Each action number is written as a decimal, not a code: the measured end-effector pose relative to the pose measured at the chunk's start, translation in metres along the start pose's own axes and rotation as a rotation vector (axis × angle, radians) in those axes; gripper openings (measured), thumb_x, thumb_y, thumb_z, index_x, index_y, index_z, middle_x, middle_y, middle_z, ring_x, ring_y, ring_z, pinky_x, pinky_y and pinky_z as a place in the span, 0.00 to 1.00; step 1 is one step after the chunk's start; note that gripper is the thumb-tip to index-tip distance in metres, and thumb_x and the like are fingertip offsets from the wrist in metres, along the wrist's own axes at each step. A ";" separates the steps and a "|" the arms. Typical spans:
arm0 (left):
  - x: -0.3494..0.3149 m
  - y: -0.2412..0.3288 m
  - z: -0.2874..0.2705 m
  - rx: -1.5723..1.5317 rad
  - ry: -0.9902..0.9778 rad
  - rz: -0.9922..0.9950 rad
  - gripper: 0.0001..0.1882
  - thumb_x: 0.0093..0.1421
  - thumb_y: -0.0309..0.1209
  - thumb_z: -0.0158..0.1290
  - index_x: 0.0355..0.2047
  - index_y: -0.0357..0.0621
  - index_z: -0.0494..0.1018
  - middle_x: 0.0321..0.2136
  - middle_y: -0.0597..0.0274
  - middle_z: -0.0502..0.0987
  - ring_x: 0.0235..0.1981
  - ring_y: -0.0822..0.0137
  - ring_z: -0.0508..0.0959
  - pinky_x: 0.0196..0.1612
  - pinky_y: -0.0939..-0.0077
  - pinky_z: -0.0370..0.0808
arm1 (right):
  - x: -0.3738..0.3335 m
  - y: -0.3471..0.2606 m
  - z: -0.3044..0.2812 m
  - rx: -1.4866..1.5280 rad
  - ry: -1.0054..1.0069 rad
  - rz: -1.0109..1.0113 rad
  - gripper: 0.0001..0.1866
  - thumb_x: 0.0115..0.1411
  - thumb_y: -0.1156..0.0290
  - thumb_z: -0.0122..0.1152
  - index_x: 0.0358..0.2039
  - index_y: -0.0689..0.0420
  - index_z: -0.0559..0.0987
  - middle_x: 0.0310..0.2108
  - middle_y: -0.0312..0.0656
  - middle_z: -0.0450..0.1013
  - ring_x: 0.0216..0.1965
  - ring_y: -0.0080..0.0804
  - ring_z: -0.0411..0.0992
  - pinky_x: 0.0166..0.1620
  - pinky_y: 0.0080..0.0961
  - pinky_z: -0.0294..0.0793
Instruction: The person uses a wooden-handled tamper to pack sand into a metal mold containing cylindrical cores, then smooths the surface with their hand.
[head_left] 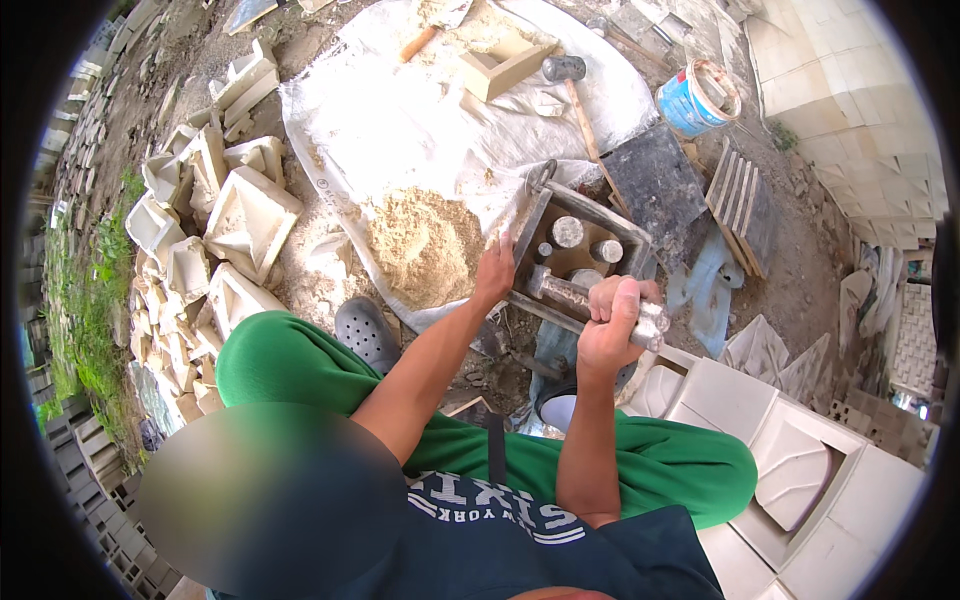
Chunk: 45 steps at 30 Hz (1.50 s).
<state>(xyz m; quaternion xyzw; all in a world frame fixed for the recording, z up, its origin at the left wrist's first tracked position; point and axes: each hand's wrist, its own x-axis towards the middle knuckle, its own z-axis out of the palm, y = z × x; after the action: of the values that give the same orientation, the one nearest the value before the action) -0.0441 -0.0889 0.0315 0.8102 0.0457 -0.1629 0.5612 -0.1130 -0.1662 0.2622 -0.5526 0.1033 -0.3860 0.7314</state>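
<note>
A dark metal box mold (628,232) sits on the ground in front of me, with several round upright posts (567,232) inside and tan sandy material between them. My left hand (495,268) lies along the mold's left wall with its fingers stretched out. Closed around a crusted metal bar tool with a T-shaped end (562,291) is my right hand (612,325), over the mold's near right corner. The tool's T-end hangs over the mold's near part; pale, knobby ends stick out past my fist. A heap of sandy mix (422,245) lies left of the mold.
A white sheet (370,110) spreads ahead, bearing a mallet (565,70) and a tan hollow block (500,68). A blue-and-white bucket (690,100) stands far right, beyond slatted boards (738,205). Pale blocks (250,215) pile up at left; others (790,470) line the near right.
</note>
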 end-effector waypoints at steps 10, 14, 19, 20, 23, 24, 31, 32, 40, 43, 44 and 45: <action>0.008 -0.011 0.002 0.014 -0.059 -0.010 0.37 0.68 0.54 0.28 0.40 0.31 0.76 0.33 0.33 0.76 0.39 0.35 0.74 0.44 0.52 0.69 | 0.005 0.018 -0.002 -0.218 -0.013 0.091 0.09 0.61 0.71 0.53 0.25 0.61 0.71 0.16 0.33 0.65 0.19 0.14 0.59 0.22 0.16 0.56; 0.004 -0.001 0.002 -0.006 -0.002 0.031 0.36 0.68 0.53 0.28 0.38 0.33 0.76 0.32 0.33 0.76 0.37 0.37 0.75 0.42 0.53 0.69 | 0.006 0.001 -0.003 -0.039 -0.036 0.009 0.09 0.61 0.73 0.52 0.25 0.61 0.70 0.15 0.33 0.64 0.17 0.15 0.58 0.20 0.17 0.54; 0.005 0.001 -0.003 -0.010 -0.029 0.016 0.36 0.68 0.53 0.28 0.40 0.33 0.76 0.33 0.33 0.76 0.39 0.36 0.75 0.45 0.52 0.69 | 0.011 0.017 -0.001 -0.132 -0.035 0.111 0.09 0.61 0.72 0.54 0.25 0.62 0.71 0.17 0.31 0.65 0.18 0.13 0.58 0.21 0.15 0.54; 0.009 -0.001 -0.002 -0.011 -0.023 0.015 0.36 0.68 0.53 0.28 0.40 0.33 0.76 0.33 0.33 0.76 0.39 0.36 0.75 0.45 0.52 0.69 | 0.004 0.011 0.000 -0.106 -0.030 0.105 0.10 0.60 0.72 0.55 0.24 0.61 0.72 0.17 0.31 0.66 0.19 0.13 0.60 0.22 0.15 0.55; 0.006 -0.009 0.000 -0.008 -0.034 0.006 0.36 0.68 0.54 0.28 0.40 0.33 0.76 0.33 0.32 0.76 0.40 0.35 0.74 0.45 0.52 0.68 | 0.000 0.011 -0.001 -0.172 -0.067 0.030 0.11 0.61 0.71 0.54 0.23 0.62 0.72 0.17 0.32 0.66 0.19 0.14 0.60 0.22 0.15 0.56; 0.006 -0.008 0.001 -0.011 -0.037 0.007 0.36 0.68 0.54 0.28 0.40 0.33 0.76 0.33 0.32 0.76 0.40 0.35 0.74 0.45 0.52 0.68 | 0.004 0.019 -0.002 -0.231 -0.074 0.050 0.11 0.61 0.71 0.54 0.23 0.62 0.71 0.17 0.33 0.66 0.19 0.14 0.60 0.22 0.16 0.56; 0.004 -0.003 -0.001 -0.006 -0.078 -0.057 0.37 0.68 0.54 0.27 0.40 0.33 0.76 0.34 0.33 0.77 0.40 0.36 0.74 0.46 0.54 0.68 | 0.005 0.017 0.002 -0.118 -0.051 0.089 0.11 0.62 0.71 0.54 0.23 0.60 0.69 0.15 0.32 0.63 0.17 0.14 0.56 0.20 0.17 0.53; 0.004 -0.003 -0.001 -0.031 -0.083 -0.038 0.37 0.68 0.54 0.27 0.40 0.33 0.76 0.33 0.33 0.77 0.40 0.36 0.74 0.45 0.54 0.69 | 0.006 0.019 0.002 -0.134 -0.043 0.129 0.11 0.62 0.71 0.53 0.23 0.60 0.68 0.15 0.32 0.62 0.16 0.14 0.56 0.20 0.16 0.53; 0.003 0.000 -0.003 -0.034 -0.056 -0.032 0.36 0.68 0.53 0.28 0.40 0.32 0.76 0.32 0.33 0.76 0.39 0.36 0.75 0.45 0.54 0.69 | 0.010 0.017 0.005 -0.133 -0.033 0.130 0.11 0.62 0.72 0.52 0.23 0.60 0.68 0.15 0.33 0.63 0.16 0.16 0.56 0.19 0.17 0.53; 0.002 0.004 -0.003 -0.020 -0.041 -0.029 0.35 0.68 0.53 0.28 0.40 0.32 0.76 0.32 0.33 0.76 0.39 0.36 0.75 0.45 0.54 0.69 | 0.006 0.015 0.002 -0.061 -0.044 0.082 0.10 0.62 0.73 0.52 0.24 0.60 0.69 0.15 0.33 0.63 0.16 0.15 0.57 0.19 0.17 0.52; 0.000 0.006 -0.003 -0.017 -0.019 -0.019 0.35 0.68 0.53 0.29 0.40 0.33 0.76 0.32 0.33 0.76 0.39 0.36 0.75 0.44 0.54 0.69 | 0.005 0.015 0.001 -0.025 -0.050 0.059 0.10 0.62 0.73 0.52 0.24 0.61 0.69 0.15 0.32 0.63 0.16 0.15 0.57 0.19 0.17 0.52; 0.001 0.005 -0.002 -0.014 -0.023 -0.018 0.35 0.68 0.53 0.29 0.40 0.33 0.76 0.32 0.33 0.76 0.39 0.36 0.75 0.44 0.54 0.69 | 0.007 0.018 0.001 -0.090 -0.053 0.100 0.10 0.62 0.73 0.53 0.23 0.60 0.68 0.14 0.32 0.63 0.16 0.15 0.57 0.19 0.17 0.52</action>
<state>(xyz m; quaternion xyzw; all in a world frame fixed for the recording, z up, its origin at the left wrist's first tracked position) -0.0415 -0.0887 0.0364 0.8037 0.0477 -0.1772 0.5660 -0.0994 -0.1680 0.2484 -0.5890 0.1289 -0.3292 0.7267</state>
